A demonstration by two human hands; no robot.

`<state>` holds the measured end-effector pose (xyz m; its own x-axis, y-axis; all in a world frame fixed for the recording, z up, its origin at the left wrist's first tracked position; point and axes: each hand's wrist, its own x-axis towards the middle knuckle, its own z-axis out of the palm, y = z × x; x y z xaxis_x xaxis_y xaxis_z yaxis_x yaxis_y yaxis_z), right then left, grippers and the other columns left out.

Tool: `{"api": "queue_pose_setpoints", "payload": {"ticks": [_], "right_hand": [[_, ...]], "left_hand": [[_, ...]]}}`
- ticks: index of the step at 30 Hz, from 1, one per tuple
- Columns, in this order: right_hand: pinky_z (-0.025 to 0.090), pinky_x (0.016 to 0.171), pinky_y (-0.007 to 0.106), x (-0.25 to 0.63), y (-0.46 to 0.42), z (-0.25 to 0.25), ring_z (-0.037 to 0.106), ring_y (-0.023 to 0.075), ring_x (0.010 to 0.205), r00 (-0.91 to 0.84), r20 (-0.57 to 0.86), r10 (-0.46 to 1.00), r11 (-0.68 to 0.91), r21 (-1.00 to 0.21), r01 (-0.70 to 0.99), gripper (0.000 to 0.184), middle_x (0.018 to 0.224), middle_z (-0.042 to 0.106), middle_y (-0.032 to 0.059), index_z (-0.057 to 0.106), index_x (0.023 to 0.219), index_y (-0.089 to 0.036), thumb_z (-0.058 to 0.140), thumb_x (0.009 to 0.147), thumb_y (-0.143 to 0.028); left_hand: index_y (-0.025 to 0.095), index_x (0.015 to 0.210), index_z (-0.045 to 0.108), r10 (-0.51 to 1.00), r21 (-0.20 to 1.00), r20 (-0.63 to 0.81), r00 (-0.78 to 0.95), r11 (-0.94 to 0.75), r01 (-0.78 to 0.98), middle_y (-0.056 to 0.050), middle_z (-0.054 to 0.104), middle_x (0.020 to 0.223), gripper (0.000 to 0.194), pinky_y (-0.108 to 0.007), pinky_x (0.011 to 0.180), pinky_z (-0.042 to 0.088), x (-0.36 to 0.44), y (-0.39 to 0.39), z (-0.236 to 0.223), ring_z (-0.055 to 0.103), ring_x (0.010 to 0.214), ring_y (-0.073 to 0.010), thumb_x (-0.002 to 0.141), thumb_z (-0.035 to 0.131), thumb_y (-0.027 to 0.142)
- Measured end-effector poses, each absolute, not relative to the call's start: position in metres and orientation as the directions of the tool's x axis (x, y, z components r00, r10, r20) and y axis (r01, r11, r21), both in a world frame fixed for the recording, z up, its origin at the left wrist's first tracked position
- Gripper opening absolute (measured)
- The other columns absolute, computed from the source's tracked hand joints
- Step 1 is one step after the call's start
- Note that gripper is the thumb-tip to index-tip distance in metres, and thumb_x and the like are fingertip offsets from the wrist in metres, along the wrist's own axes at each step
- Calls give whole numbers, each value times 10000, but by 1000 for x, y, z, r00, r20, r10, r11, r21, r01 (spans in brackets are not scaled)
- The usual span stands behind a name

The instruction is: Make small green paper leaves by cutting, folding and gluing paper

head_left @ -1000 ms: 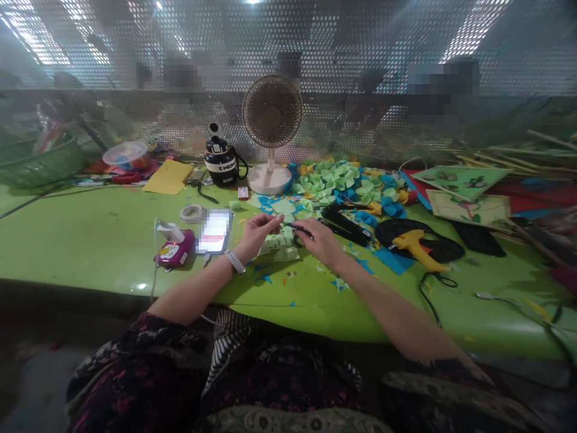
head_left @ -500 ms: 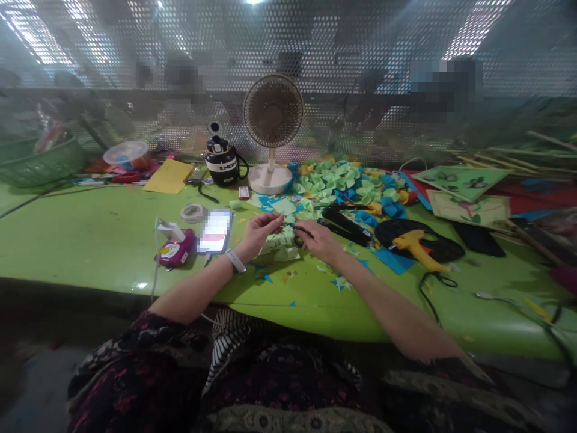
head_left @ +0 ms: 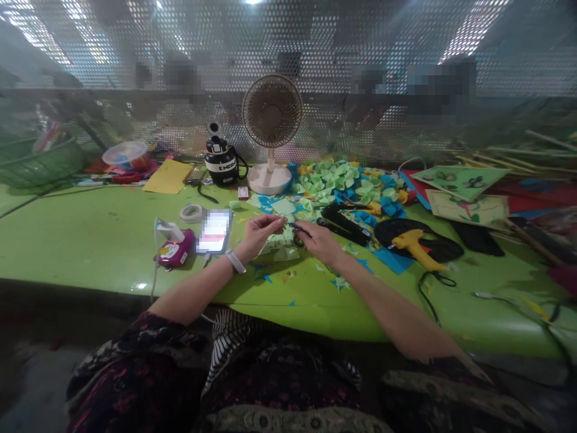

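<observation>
My left hand [head_left: 261,233], with a white band at the wrist, pinches thumb and fingers together; whatever is between the tips is too small to make out. Close by on its right, my right hand [head_left: 319,245] is closed around dark scissors [head_left: 299,229], their blades pointing toward the left fingertips. Beneath both hands lie light green paper pieces [head_left: 285,251] and cut scraps [head_left: 265,278]. Just behind stands a heap of light green folded paper flowers [head_left: 331,177], mixed with blue and yellow ones.
A stapler [head_left: 347,226] lies right of my hands, before a yellow glue gun [head_left: 417,248] on a black pad. Leftward are a lit phone [head_left: 214,231], a tape roll [head_left: 192,212] and a purple power adapter [head_left: 177,249]. A fan [head_left: 270,177] and black bottle [head_left: 220,165] stand behind.
My hands stay in almost the same place, with only a slight shift of the fingers. The scissors are still in my right hand.
</observation>
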<state>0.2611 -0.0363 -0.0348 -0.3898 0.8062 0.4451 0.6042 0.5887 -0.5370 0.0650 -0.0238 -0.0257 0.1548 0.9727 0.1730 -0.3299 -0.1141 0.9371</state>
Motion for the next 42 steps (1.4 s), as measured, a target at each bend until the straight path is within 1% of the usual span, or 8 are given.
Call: {"api": "queue_pose_setpoints", "payload": {"ticks": [4, 9, 17, 21, 26, 30, 34, 42], "right_hand": [[511, 867, 368, 261, -37, -33, 678, 246, 968, -413, 415, 811, 585, -596, 549, 304, 1078, 727, 107, 682, 1138, -186, 485, 936, -301], [504, 775, 328, 260, -40, -31, 675, 214, 868, -439, 385, 812, 574, -660, 484, 300, 985, 717, 84, 673, 1116, -183, 475, 949, -335], [467, 701, 314, 259, -41, -30, 647, 204, 740, -445, 310, 840, 532, -636, 559, 302, 877, 696, 79, 648, 1101, -177, 463, 954, -365], [444, 658, 300, 260, -41, -30, 621, 190, 664, -427, 259, 866, 484, -646, 590, 286, 806, 682, 58, 622, 1106, -191, 462, 949, -369], [415, 619, 288, 261, -40, -28, 561, 159, 585, -353, 215, 911, 396, -694, 601, 204, 755, 661, 28, 590, 966, -203, 451, 908, -340], [379, 607, 289, 261, -42, -21, 494, 146, 561, -217, 234, 948, 314, -808, 499, 166, 634, 571, -15, 568, 854, -204, 428, 838, -291], [269, 511, 262, 258, -49, -11, 352, 109, 507, -121, 191, 974, 218, -935, 279, 128, 551, 391, -65, 553, 803, -205, 468, 771, -294], [156, 419, 236, 247, -58, -5, 238, 55, 424, -223, 36, 974, 37, -999, 4, 321, 522, 347, -102, 601, 853, -200, 695, 740, -485]], "left_hand": [[153, 689, 729, 978, 935, 154, 142, -98, -340, 1, 684, 621, 368, -233, 597, 504, 66, -24, -26, 586, 542, -76, 542, 898, 445], [157, 726, 745, 980, 936, 118, 162, -55, -347, -25, 726, 722, 401, -250, 629, 524, 65, -22, -27, 612, 587, -89, 514, 907, 456], [142, 647, 685, 983, 926, 159, 88, -118, -359, 13, 629, 578, 371, -211, 548, 432, 63, -21, -25, 529, 526, -66, 557, 897, 433], [142, 641, 666, 987, 915, 160, 31, -137, -381, 17, 608, 567, 403, -207, 554, 428, 58, -16, -21, 516, 525, -61, 554, 892, 464], [166, 680, 639, 993, 885, 109, -46, -118, -450, 20, 621, 631, 396, -201, 563, 443, 50, -6, -20, 532, 547, -58, 566, 893, 447], [150, 680, 637, 994, 894, 79, 78, -36, -446, 7, 618, 663, 402, -201, 575, 456, 50, -6, -21, 542, 579, -64, 606, 871, 469], [137, 662, 625, 976, 915, 41, 214, 50, -400, 16, 582, 645, 439, -200, 544, 431, 55, -15, -21, 516, 556, -60, 588, 874, 492], [141, 624, 619, 913, 945, 38, 405, 99, -312, 25, 549, 576, 435, -199, 525, 406, 61, -28, -21, 481, 525, -56, 620, 855, 507]]}}
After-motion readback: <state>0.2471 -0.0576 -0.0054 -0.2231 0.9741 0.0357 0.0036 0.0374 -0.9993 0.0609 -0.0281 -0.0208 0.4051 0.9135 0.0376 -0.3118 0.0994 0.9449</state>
